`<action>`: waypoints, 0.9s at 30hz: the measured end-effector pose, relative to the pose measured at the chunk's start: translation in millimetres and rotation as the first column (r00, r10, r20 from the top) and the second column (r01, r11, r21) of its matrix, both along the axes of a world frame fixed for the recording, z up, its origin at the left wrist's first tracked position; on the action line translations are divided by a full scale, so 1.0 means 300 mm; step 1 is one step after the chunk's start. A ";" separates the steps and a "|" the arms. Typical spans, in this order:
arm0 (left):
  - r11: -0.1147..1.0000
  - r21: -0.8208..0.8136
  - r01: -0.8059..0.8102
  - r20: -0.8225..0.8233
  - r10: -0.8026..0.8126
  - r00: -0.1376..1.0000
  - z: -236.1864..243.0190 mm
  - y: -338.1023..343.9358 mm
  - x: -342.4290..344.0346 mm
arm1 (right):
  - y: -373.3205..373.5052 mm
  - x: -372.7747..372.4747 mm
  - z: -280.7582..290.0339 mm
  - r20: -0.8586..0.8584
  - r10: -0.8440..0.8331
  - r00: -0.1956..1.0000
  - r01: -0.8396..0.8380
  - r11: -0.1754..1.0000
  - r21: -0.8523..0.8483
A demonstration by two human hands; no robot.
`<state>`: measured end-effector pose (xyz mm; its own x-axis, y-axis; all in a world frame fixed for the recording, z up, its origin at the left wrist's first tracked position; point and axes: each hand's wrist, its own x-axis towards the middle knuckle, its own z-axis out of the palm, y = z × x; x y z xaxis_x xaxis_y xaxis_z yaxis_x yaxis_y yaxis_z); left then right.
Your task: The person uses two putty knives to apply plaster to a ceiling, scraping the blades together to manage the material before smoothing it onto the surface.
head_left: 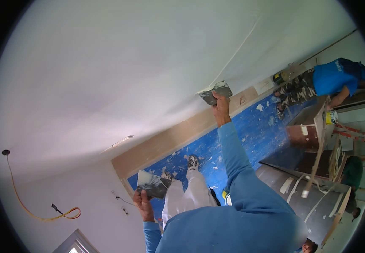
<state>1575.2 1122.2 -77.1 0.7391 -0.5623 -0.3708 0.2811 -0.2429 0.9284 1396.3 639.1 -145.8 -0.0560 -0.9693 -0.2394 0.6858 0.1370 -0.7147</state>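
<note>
My right hand [221,109] is closed on a wide putty knife [217,93] with pale compound on its blade. The blade lies against the large white wall [106,76], at the lower end of a thin ridge line [237,48] that runs up and to the right. My left hand [145,207] grips a second flat blade [152,185], broad and smeared with whitish compound, held low in front of my legs. The handles of both tools are mostly hidden by my fingers.
A splattered blue sheet [250,126] covers the floor. A bucket [227,196] stands beside my legs. At the right are a person in a blue shirt [332,78], a reddish-brown box [304,134], a pole [315,168] and an orange ladder [353,131]. A yellow cable [20,196] hangs at left.
</note>
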 end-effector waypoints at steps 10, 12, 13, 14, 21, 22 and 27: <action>0.980 -0.178 0.092 -0.001 -0.094 0.996 0.134 -0.069 0.015 | -0.004 -0.065 0.609 -0.070 -0.138 0.988 0.127 0.980 -0.151; 0.976 -0.193 0.098 -0.007 -0.101 0.995 0.157 -0.086 0.015 | 0.004 -0.077 0.708 -0.090 -0.153 0.984 0.131 0.970 -0.207; 0.974 -0.202 0.099 -0.013 -0.104 0.995 0.160 -0.095 0.016 | 0.013 -0.079 0.757 -0.109 -0.161 0.981 0.133 0.964 -0.228; 0.973 -0.206 0.104 -0.016 -0.110 0.994 0.164 -0.104 0.020 | 0.019 -0.080 0.806 -0.129 -0.171 0.977 0.135 0.959 -0.250; 0.952 -0.250 0.175 -0.068 -0.198 0.978 0.088 -0.125 0.057 | 0.048 -0.050 1.090 -0.206 -0.234 0.950 0.150 0.923 -0.355; 0.948 -0.265 0.178 -0.080 -0.206 0.975 0.093 -0.133 0.060 | 0.052 -0.051 1.120 -0.210 -0.252 0.944 0.163 0.916 -0.367; 0.941 -0.266 0.210 -0.112 -0.247 0.962 0.102 -0.155 0.081 | 0.044 -0.067 1.300 -0.303 -0.298 0.905 0.156 0.897 -0.414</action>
<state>1599.4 1075.8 -46.4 0.5296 -0.7977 -0.2884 0.3786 -0.0820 0.9219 1376.3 652.4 244.4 -0.2966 -0.9309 0.2131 0.3597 -0.3156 -0.8781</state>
